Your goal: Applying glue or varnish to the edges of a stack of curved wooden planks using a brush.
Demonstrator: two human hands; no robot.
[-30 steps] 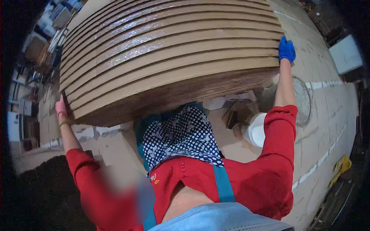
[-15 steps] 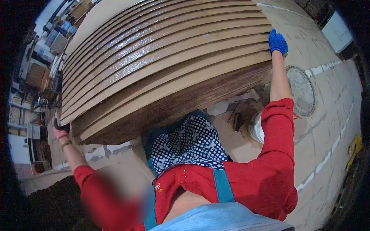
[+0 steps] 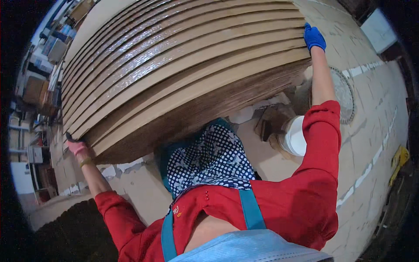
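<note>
A large stack of cardboard sheets (image 3: pixel 187 72) is seen in front of the person's body, filling the upper middle of the view. The sheets are fanned in steps, and a glossy patch is seen across the steps on the left. A darker gap between two of the nearer sheets is widened toward the left end.

The near left corner is held by the left hand (image 3: pixel 78 147), which is covered by a pink glove with dark fingertips; the sheet edge is pinched by its fingers. The right edge is touched by the right hand (image 3: pixel 314 38), gloved in blue; its fingers are bent, but whether the edge is pinched cannot be told.

A dotted apron (image 3: pixel 209 159) is worn over red clothing. A white bucket (image 3: pixel 296 136) is partly covered by the right sleeve (image 3: pixel 321 139), and beyond the forearm a round grey disc (image 3: pixel 344 94) is seen on the floor (image 3: pixel 366 144).
</note>
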